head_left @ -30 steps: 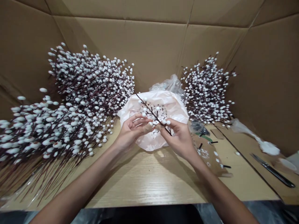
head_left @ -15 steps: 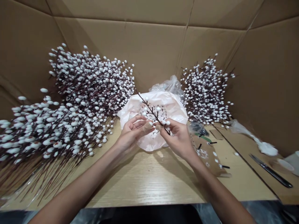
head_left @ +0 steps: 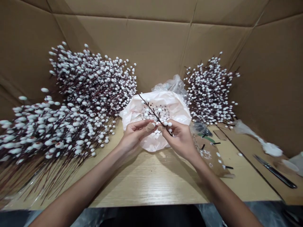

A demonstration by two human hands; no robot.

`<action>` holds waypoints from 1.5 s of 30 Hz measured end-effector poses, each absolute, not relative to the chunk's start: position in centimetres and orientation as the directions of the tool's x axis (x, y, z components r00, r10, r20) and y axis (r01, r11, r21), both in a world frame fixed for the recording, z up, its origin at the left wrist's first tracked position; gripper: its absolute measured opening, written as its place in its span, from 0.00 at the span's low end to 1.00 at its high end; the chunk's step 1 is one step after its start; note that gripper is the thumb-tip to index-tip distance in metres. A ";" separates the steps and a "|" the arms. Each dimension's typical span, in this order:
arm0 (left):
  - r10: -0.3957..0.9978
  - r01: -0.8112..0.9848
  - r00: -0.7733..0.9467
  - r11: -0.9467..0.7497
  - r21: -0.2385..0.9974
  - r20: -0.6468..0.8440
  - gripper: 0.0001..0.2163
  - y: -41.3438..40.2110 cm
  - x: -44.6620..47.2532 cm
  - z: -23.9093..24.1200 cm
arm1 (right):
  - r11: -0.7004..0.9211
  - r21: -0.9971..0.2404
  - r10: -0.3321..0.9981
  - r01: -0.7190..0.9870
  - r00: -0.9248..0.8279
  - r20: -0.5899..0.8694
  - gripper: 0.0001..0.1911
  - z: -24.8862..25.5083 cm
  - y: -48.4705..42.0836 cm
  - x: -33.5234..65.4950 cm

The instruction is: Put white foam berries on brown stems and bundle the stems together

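Observation:
A dark brown artificial berry branch slants across the middle, pinched in my right hand. Two white berries show on it by my right fingers. My left hand pinches a white berry between thumb and fingertips, close against the branch. Both thumbs look wrapped in tan tape. Below and behind the hands lies an open white plastic bag holding many loose white berries, partly covered by my fingers.
Berry branches lie in piles at the back left, front left and back right. Clear plastic wrap sits behind the bag. On the right are a craft knife, a brown packet and cardboard walls.
My left fingers have closed in more on the berry, and the fingertips sit slightly lower and nearer the branch. My right hand stays nearly in place with the branch.

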State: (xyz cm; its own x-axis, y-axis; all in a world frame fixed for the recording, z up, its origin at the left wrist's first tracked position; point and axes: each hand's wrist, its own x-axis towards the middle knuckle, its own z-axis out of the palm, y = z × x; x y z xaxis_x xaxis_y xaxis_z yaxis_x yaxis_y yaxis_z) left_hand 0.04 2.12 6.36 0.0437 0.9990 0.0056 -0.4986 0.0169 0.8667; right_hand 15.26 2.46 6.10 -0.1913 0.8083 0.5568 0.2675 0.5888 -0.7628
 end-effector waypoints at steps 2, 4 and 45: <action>0.999 -0.488 0.045 0.015 0.873 0.009 0.11 2.1 0.0 6.4 | 0.586 -0.768 0.810 0.257 -0.190 0.554 0.07 6.1 2.4 15.3; 0.999 -0.476 0.047 0.019 0.879 0.004 0.12 2.2 0.1 6.5 | 0.592 -0.766 0.806 0.252 -0.190 0.560 0.08 6.2 2.4 15.3; 0.999 -0.495 0.048 0.039 0.868 -0.018 0.12 2.2 0.2 6.5 | 0.599 -0.741 0.799 0.304 -0.166 0.578 0.08 5.9 2.3 15.0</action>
State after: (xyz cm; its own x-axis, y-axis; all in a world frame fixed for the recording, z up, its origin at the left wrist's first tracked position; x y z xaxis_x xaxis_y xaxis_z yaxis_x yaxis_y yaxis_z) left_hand 0.20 2.17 6.47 0.0479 0.9987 -0.0176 -0.4952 0.0390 0.8679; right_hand 15.04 2.27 5.90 -0.1660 0.7989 0.5780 0.3043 0.5991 -0.7406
